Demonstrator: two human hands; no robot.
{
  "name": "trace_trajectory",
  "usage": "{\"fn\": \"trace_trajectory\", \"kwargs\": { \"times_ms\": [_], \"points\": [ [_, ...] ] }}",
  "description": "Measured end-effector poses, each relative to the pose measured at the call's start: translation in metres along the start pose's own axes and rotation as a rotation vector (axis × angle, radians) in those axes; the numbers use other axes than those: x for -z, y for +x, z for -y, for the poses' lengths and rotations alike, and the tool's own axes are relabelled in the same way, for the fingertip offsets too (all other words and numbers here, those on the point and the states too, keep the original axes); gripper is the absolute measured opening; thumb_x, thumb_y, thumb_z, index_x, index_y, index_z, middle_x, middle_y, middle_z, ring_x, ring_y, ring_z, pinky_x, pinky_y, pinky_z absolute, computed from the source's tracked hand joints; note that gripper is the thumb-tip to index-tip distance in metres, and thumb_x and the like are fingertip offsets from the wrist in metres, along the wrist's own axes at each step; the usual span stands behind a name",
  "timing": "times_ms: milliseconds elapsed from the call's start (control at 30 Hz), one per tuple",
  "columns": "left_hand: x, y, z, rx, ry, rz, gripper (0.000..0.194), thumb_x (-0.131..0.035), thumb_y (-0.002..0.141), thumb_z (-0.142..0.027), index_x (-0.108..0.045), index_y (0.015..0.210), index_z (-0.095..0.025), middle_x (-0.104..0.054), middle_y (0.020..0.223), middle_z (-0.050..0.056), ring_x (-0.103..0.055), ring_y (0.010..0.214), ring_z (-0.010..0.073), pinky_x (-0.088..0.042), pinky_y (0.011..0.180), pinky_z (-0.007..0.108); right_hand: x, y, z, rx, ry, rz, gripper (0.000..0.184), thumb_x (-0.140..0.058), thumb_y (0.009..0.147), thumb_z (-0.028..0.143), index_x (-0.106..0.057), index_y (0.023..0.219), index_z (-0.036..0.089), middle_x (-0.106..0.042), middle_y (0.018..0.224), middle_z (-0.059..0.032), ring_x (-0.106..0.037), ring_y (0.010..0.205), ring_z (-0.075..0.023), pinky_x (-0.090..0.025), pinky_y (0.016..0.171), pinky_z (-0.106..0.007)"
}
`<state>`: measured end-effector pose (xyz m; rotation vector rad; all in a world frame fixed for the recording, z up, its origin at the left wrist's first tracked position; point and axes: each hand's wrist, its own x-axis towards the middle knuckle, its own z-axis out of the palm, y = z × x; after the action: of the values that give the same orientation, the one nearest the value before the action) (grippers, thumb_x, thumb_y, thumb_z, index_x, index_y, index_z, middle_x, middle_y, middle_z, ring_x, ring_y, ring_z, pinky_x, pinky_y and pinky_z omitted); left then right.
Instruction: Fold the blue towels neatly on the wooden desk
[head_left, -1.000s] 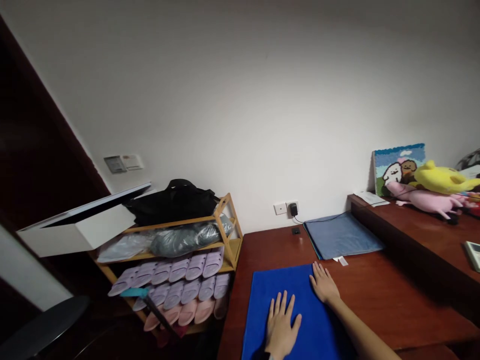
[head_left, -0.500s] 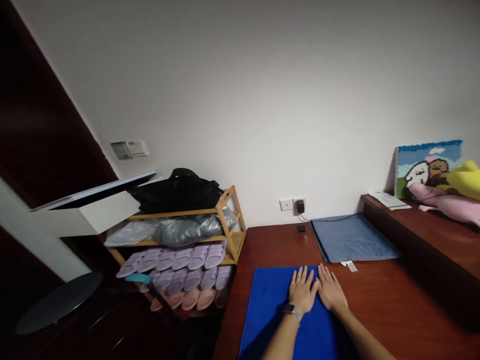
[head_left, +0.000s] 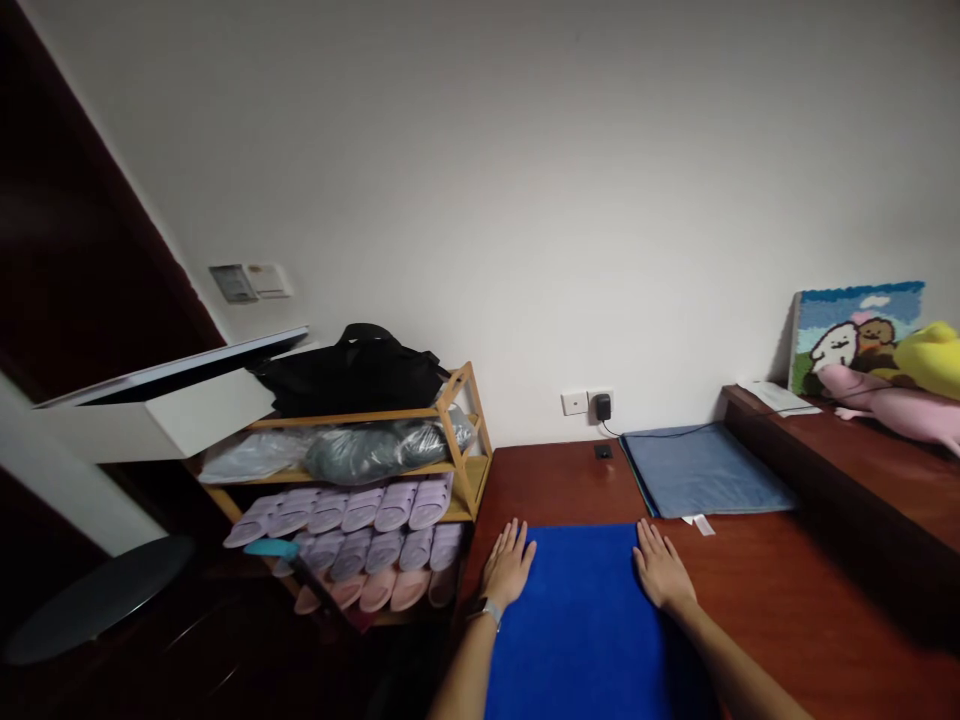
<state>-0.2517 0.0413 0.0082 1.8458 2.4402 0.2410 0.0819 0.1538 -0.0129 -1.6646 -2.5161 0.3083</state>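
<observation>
You're at a reddish-brown wooden table [head_left: 772, 600], glossy, pushed against a plain white wall [head_left: 480, 200]. Wall socket [head_left: 574, 403] above the far edge, black plug adapter [head_left: 603, 406] in it, thin cable running right. To your right, a raised wooden ledge [head_left: 870, 450] with a dog picture [head_left: 874, 330] leaning on the wall, a pink plush toy [head_left: 892, 395], a yellow plush toy [head_left: 934, 355] and a paper sheet [head_left: 776, 398]. To your left, a wooden shoe rack [head_left: 469, 480]: lilac slippers [head_left: 326, 510], pink slippers [head_left: 377, 590], black bag [head_left: 360, 375] on top beside a white box [head_left: 217, 410]. Round dark stool seat [head_left: 101, 600] lower left.

The blue cloth [head_left: 577, 620] lies flat on the table right in front of you, vivid, even royal blue, straight far edge, near end running out of view. Your left hand [head_left: 508, 568], watch [head_left: 487, 608] on its wrist, is palm down at the far left corner; your right hand [head_left: 663, 568] mirrors it at the far right corner. Both flat, fingers straight, gripping nothing.

Just beyond, a folded grey-blue cloth [head_left: 709, 470] shows a white tag [head_left: 703, 525]; any print there or on the sheet is too small to read.
</observation>
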Motion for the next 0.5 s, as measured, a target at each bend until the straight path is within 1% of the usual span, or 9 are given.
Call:
{"fn": "trace_trajectory", "kwargs": {
  "times_ms": [100,167,200,267,300,367,433,467,500],
  "points": [
    [0.003,0.0,-0.003,-0.013,0.002,-0.029,0.067,-0.021,0.109,-0.052,-0.036,0.165,-0.019,-0.03,0.174,0.01,-0.026,0.161,0.0246,-0.025,0.132,0.049,0.002,0.0,0.001,0.001,-0.028,0.006,0.069,-0.016,0.105,0.037,-0.025,0.166,0.006,-0.022,0.175,-0.0089,-0.02,0.163,-0.0234,-0.017,0.132,-0.043],
    [0.005,-0.002,-0.017,-0.022,0.007,-0.093,0.067,-0.021,0.11,-0.05,-0.038,0.164,-0.016,-0.031,0.173,0.012,-0.026,0.162,0.0259,-0.024,0.132,0.051,0.002,0.0,0.002,0.002,-0.037,0.009,0.069,-0.015,0.105,0.037,-0.024,0.167,0.006,-0.022,0.175,-0.0082,-0.019,0.163,-0.0231,-0.017,0.132,-0.043],
    [0.005,-0.004,-0.029,-0.035,0.004,-0.131,0.067,-0.02,0.11,-0.05,-0.04,0.163,-0.014,-0.032,0.173,0.013,-0.027,0.161,0.0268,-0.024,0.132,0.052,0.002,0.001,0.002,0.001,-0.034,0.01,0.069,-0.015,0.105,0.037,-0.023,0.167,0.007,-0.022,0.175,-0.0081,-0.019,0.163,-0.0228,-0.017,0.132,-0.043],
    [0.001,-0.01,-0.064,-0.1,-0.026,-0.185,0.067,-0.02,0.11,-0.05,-0.044,0.161,-0.014,-0.037,0.171,0.013,-0.031,0.16,0.0277,-0.029,0.131,0.05,0.001,0.001,0.001,0.001,-0.022,0.009,0.069,-0.016,0.105,0.037,-0.023,0.167,0.007,-0.022,0.175,-0.0086,-0.02,0.163,-0.0224,-0.017,0.132,-0.043],
    [-0.003,-0.013,-0.086,-0.156,-0.053,-0.191,0.067,-0.02,0.11,-0.052,-0.046,0.16,-0.015,-0.04,0.17,0.011,-0.034,0.159,0.0271,-0.031,0.13,0.048,0.0,0.001,0.0,0.001,-0.013,0.005,0.069,-0.016,0.105,0.037,-0.024,0.167,0.007,-0.022,0.175,-0.0092,-0.02,0.163,-0.0225,-0.017,0.132,-0.044],
    [-0.015,-0.018,-0.134,-0.285,-0.117,-0.182,0.064,-0.022,0.11,-0.053,-0.049,0.159,-0.023,-0.047,0.168,0.006,-0.04,0.156,0.0238,-0.034,0.129,0.043,-0.002,0.001,-0.003,0.008,0.002,-0.005,0.069,-0.017,0.105,0.037,-0.025,0.167,0.007,-0.023,0.174,-0.0103,-0.021,0.162,-0.0232,-0.018,0.132,-0.045],
    [-0.028,-0.021,-0.177,-0.387,-0.172,-0.149,0.061,-0.022,0.11,-0.053,-0.05,0.158,-0.027,-0.051,0.165,0.003,-0.042,0.154,0.0215,-0.033,0.13,0.041,-0.004,0.001,-0.006,0.048,-0.003,-0.011,0.067,-0.021,0.104,0.034,-0.029,0.166,0.009,-0.023,0.174,-0.0103,-0.021,0.162,-0.0243,-0.019,0.131,-0.046],
    [-0.033,-0.021,-0.192,-0.397,-0.191,-0.122,0.062,-0.022,0.11,-0.053,-0.05,0.158,-0.028,-0.052,0.165,0.004,-0.042,0.154,0.0217,-0.032,0.13,0.041,-0.005,0.001,-0.007,0.073,-0.015,-0.009,0.067,-0.023,0.103,0.031,-0.031,0.166,0.011,-0.022,0.174,-0.0098,-0.021,0.162,-0.0247,-0.02,0.131,-0.047],
    [-0.037,-0.021,-0.203,-0.402,-0.205,-0.09,0.063,-0.021,0.11,-0.054,-0.049,0.159,-0.027,-0.051,0.165,0.004,-0.042,0.154,0.022,-0.032,0.13,0.041,-0.006,0.0,-0.008,0.092,-0.031,-0.005,0.066,-0.025,0.102,0.029,-0.033,0.165,0.012,-0.021,0.174,-0.0092,-0.02,0.163,-0.0249,-0.02,0.131,-0.046]
  ]
}}
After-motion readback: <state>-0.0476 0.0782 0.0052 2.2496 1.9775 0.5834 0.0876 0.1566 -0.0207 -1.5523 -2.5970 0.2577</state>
